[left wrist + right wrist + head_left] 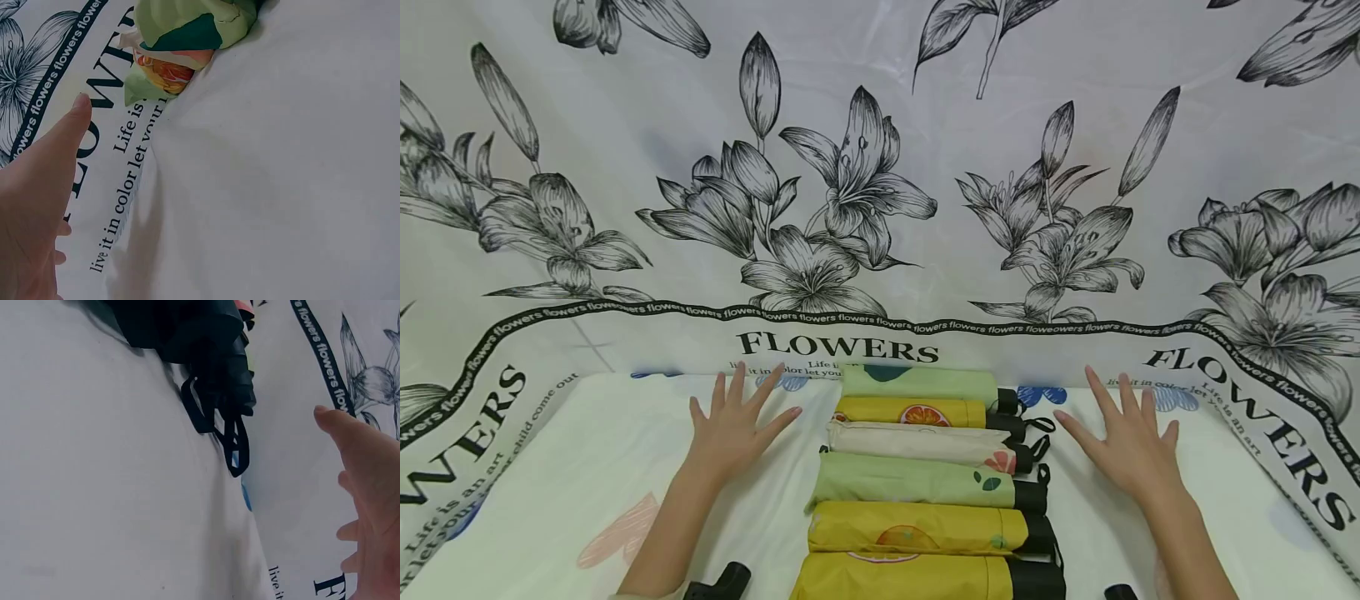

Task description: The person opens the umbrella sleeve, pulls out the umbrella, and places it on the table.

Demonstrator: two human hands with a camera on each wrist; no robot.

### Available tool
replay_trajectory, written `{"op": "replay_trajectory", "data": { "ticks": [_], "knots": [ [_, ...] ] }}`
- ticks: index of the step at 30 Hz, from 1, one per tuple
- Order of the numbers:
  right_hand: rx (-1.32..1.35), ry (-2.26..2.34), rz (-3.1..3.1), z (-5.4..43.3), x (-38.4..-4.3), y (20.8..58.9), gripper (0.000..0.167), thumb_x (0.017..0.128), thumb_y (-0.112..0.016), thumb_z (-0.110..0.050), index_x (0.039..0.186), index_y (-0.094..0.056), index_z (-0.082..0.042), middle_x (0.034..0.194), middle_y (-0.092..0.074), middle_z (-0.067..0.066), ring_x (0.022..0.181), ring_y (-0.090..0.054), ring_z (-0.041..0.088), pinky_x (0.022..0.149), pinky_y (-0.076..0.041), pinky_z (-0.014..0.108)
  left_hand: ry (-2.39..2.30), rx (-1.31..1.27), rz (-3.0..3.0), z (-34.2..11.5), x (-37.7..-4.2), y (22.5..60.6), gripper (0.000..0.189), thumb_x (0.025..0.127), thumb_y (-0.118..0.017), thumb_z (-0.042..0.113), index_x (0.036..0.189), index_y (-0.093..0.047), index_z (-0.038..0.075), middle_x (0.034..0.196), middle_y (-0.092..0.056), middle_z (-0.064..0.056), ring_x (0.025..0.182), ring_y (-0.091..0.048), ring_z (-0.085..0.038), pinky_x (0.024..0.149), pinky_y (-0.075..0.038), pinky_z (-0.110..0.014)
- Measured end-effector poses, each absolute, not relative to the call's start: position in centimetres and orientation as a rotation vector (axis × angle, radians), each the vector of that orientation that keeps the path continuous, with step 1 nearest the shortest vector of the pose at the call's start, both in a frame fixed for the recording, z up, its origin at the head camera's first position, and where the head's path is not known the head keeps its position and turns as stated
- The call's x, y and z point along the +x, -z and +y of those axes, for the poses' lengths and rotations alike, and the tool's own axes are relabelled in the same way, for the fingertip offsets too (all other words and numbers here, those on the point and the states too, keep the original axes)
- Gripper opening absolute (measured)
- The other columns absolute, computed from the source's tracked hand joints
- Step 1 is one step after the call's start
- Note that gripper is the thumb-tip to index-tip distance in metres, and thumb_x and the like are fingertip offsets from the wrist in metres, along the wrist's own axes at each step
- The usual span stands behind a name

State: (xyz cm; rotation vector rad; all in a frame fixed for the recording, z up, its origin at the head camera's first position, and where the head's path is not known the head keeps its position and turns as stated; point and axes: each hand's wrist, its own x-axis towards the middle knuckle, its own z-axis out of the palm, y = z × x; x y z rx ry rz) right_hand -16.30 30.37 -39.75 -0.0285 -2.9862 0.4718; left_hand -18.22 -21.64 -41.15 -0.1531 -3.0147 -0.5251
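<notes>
Several folded umbrellas lie side by side in a column, their black handles pointing right. From back to front in the head view come a pale green umbrella, a yellow umbrella with an orange slice, a cream umbrella, a green umbrella with leaves, a yellow umbrella and another yellow umbrella cut off by the lower edge. My left hand, fingers spread, is left of the row and holds nothing. To the right, beyond the handles' wrist straps, my right hand spreads its fingers, likewise holding nothing.
A white sheet with faint leaf prints lies under the umbrellas. Behind it rises a white cloth printed with black lilies and a "FLOWERS" border. Two black objects, one near the left forearm and one at bottom right, show at the lower edge.
</notes>
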Motion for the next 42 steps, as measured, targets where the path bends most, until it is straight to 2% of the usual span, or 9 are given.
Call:
{"op": "replay_trajectory", "data": {
  "ticks": [5, 10, 16, 18, 22, 27, 33, 38, 42],
  "knots": [
    [0.02, -0.512, -2.987, 30.1, -17.1, 39.4, 0.093, 0.103, -0.048, -0.07, 0.171, -0.007, -0.024, 0.167, -0.011, 0.039, 0.148, -0.006, 0.07, 0.102, -0.007, 0.094, 0.618, -0.214, -2.984, -21.0, -19.1, 40.9, 0.077, 0.105, -0.045, 0.068, 0.17, -0.022, 0.032, 0.173, -0.011, -0.029, 0.155, -0.007, -0.06, 0.111, -0.004, -0.088],
    [0.076, -0.589, -2.986, 29.9, -17.9, 38.8, 0.09, 0.105, -0.048, -0.066, 0.172, -0.008, -0.022, 0.168, -0.012, 0.038, 0.147, -0.01, 0.07, 0.103, -0.01, 0.093, 0.75, -0.317, -2.902, -20.1, -20.5, 41.0, 0.071, 0.109, -0.048, 0.055, 0.169, -0.028, 0.021, 0.169, -0.025, -0.03, 0.156, -0.019, -0.054, 0.117, -0.01, -0.083],
    [0.179, -0.709, -2.968, 29.3, -18.9, 38.5, 0.085, 0.107, -0.05, -0.059, 0.171, -0.013, -0.017, 0.168, -0.017, 0.037, 0.147, -0.016, 0.069, 0.106, -0.015, 0.09, 0.975, -0.445, -2.785, -18.9, -22.2, 42.3, 0.065, 0.11, -0.053, 0.043, 0.164, -0.037, 0.009, 0.165, -0.037, -0.027, 0.153, -0.032, -0.05, 0.122, -0.023, -0.072],
    [0.221, -0.768, -2.952, 29.1, -19.2, 38.6, 0.083, 0.108, -0.051, -0.056, 0.171, -0.015, -0.015, 0.169, -0.018, 0.035, 0.149, -0.018, 0.067, 0.109, -0.018, 0.087, 1.101, -0.469, -2.751, -18.3, -22.7, 42.7, 0.064, 0.11, -0.053, 0.041, 0.163, -0.039, 0.007, 0.165, -0.039, -0.024, 0.152, -0.034, -0.047, 0.123, -0.027, -0.067],
    [0.295, -0.865, -2.912, 28.4, -19.6, 38.8, 0.078, 0.109, -0.055, -0.048, 0.169, -0.023, -0.012, 0.168, -0.025, 0.033, 0.15, -0.025, 0.061, 0.115, -0.025, 0.079, 1.446, -0.43, -2.661, -16.8, -23.4, 43.4, 0.059, 0.111, -0.054, 0.036, 0.16, -0.043, 0.005, 0.158, -0.051, -0.022, 0.145, -0.048, -0.042, 0.122, -0.035, -0.058],
    [0.353, -0.925, -2.875, 27.9, -20.0, 39.4, 0.07, 0.11, -0.057, -0.04, 0.166, -0.031, -0.008, 0.16, -0.039, 0.034, 0.142, -0.041, 0.059, 0.109, -0.037, 0.077, 1.725, -0.406, -2.53, -15.6, -23.9, 44.1, 0.053, 0.111, -0.055, 0.024, 0.157, -0.045, 0.0, 0.148, -0.058, -0.026, 0.137, -0.056, -0.042, 0.119, -0.041, -0.055],
    [0.426, -1.107, -2.827, 27.6, -20.5, 40.4, 0.063, 0.111, -0.058, -0.029, 0.164, -0.035, -0.005, 0.155, -0.05, 0.03, 0.132, -0.056, 0.054, 0.1, -0.052, 0.067, 1.812, -0.408, -2.537, -15.4, -24.3, 44.4, 0.057, 0.109, -0.059, 0.021, 0.16, -0.041, 0.005, 0.15, -0.056, -0.028, 0.139, -0.054, -0.045, 0.119, -0.04, -0.057],
    [0.475, -1.257, -2.805, 27.4, -21.2, 41.4, 0.061, 0.11, -0.06, -0.024, 0.163, -0.037, -0.004, 0.152, -0.052, 0.031, 0.13, -0.06, 0.051, 0.099, -0.055, 0.062, 1.726, -0.416, -2.607, -15.2, -24.5, 44.5, 0.061, 0.106, -0.065, 0.023, 0.161, -0.043, 0.011, 0.145, -0.061, -0.025, 0.138, -0.055, -0.042, 0.12, -0.036, -0.062],
    [0.551, -1.359, -2.784, 27.5, -21.5, 42.3, 0.057, 0.111, -0.057, -0.022, 0.162, -0.039, -0.004, 0.154, -0.051, 0.029, 0.133, -0.057, 0.05, 0.104, -0.054, 0.055, 1.69, -0.417, -2.612, -15.2, -24.4, 44.6, 0.057, 0.105, -0.067, 0.023, 0.158, -0.048, 0.011, 0.141, -0.065, -0.021, 0.134, -0.059, -0.039, 0.118, -0.038, -0.062]
  ]
}}
